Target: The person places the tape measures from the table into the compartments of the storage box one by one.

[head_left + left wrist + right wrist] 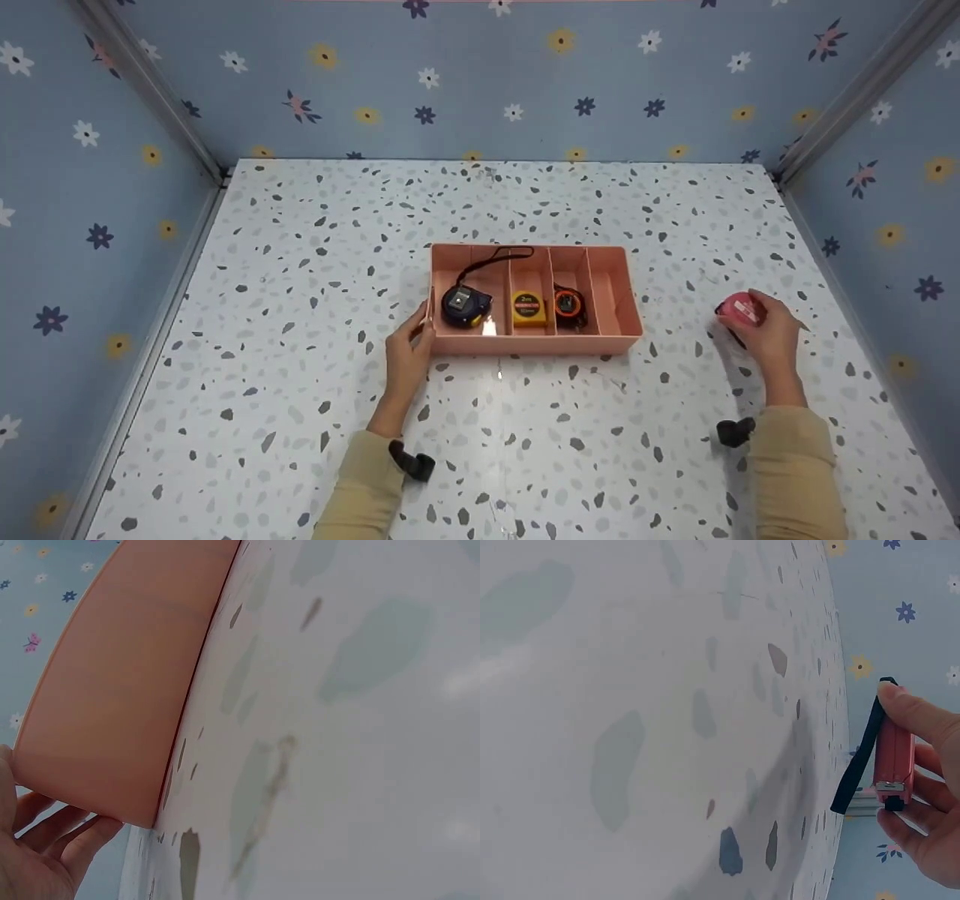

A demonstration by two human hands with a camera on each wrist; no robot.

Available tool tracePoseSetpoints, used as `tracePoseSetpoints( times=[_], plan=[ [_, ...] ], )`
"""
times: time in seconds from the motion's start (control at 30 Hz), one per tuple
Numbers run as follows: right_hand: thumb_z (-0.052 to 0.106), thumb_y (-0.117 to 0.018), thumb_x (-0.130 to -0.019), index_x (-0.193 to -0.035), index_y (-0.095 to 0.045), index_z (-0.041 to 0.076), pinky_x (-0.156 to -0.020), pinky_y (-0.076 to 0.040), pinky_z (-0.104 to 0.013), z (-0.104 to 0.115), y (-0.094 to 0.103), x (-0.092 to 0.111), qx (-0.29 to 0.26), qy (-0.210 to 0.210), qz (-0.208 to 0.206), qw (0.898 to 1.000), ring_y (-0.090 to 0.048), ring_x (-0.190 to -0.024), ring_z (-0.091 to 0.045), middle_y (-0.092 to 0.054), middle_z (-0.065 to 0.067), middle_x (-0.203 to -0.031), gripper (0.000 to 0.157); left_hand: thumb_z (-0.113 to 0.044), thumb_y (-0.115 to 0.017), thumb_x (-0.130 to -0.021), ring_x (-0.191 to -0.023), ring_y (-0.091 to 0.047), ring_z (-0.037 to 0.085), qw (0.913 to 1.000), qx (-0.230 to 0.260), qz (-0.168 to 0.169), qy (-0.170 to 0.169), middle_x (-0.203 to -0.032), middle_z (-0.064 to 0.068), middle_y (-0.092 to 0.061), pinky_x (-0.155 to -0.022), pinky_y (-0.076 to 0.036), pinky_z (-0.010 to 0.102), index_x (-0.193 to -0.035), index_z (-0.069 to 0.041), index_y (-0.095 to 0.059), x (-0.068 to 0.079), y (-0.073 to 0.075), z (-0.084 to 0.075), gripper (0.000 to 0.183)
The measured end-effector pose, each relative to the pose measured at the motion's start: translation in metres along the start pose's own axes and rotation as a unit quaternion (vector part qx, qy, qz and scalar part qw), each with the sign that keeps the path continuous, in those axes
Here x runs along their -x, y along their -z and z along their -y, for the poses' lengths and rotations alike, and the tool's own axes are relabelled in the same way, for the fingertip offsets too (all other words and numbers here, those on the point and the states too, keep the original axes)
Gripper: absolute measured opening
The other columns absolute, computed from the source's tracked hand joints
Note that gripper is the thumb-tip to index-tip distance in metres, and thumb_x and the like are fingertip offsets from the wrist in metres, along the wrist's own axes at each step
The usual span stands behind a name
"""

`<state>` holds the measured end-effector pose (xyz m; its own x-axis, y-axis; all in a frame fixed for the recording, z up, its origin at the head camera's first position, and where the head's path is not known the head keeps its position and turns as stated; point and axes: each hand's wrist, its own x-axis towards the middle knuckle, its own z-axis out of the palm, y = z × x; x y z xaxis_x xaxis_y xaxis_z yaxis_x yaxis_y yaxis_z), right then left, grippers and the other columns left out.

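My left hand grips the left end of a pink divided box, thumb at the rim and fingers against its end wall in the left wrist view. Inside the box, a dark blue tape measure with a black strap lies in the wide left compartment. A yellow tape measure occupies the adjoining one, and an orange-and-black tape measure sits in the compartment to its right. Off to the right of the box, my right hand holds a pink-red tape measure between thumb and fingers, its black strap hanging down.
The speckled white table is bounded by blue flower-patterned panels at the back and both sides. A black wrist camera is worn at the left sleeve, another black camera at the right.
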<state>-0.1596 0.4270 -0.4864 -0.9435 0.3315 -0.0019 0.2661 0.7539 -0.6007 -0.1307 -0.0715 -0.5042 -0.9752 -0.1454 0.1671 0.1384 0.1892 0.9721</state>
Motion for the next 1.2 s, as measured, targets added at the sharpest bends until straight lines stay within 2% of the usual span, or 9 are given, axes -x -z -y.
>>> tracePoseSetpoints(
  times=[0.4, 0.87, 1.2],
  plan=[
    [0.026, -0.072, -0.073, -0.132, -0.039, 0.0, -0.093, -0.036, -0.05, 0.02, -0.004, 0.004, -0.008, 0.051, -0.007, 0.999, -0.038, -0.115, -0.038, -0.041, -0.025, -0.127, 0.072, 0.003, -0.047, -0.086, -0.102, -0.053, 0.032, 1.0, 0.002, -0.002, -0.006, -0.123, 0.02, -0.049, -0.089, -0.044, 0.032, -0.122, 0.01, -0.046, -0.001, 0.0, 0.0, 0.037],
    [0.02, -0.075, -0.07, -0.126, -0.045, -0.003, -0.086, -0.04, -0.051, 0.041, -0.011, 0.011, -0.016, 0.128, -0.016, 0.991, -0.043, -0.108, -0.038, -0.046, -0.026, -0.121, 0.067, 0.001, -0.046, -0.087, -0.103, -0.053, 0.028, 0.9999, -0.013, 0.001, -0.007, -0.124, 0.018, -0.048, -0.089, -0.044, 0.032, -0.123, 0.008, -0.046, -0.001, 0.0, 0.001, 0.037],
    [0.018, -0.075, -0.069, -0.125, -0.047, -0.001, -0.084, -0.042, -0.048, 0.057, -0.017, 0.016, -0.023, 0.157, -0.006, 0.987, -0.045, -0.105, -0.033, -0.048, -0.022, -0.118, 0.066, 0.001, -0.046, -0.087, -0.103, -0.053, 0.029, 1.0, -0.008, -0.001, 0.003, -0.125, 0.019, -0.048, -0.09, -0.044, 0.031, -0.123, 0.008, -0.046, -0.001, -0.001, 0.001, 0.037]
  ],
)
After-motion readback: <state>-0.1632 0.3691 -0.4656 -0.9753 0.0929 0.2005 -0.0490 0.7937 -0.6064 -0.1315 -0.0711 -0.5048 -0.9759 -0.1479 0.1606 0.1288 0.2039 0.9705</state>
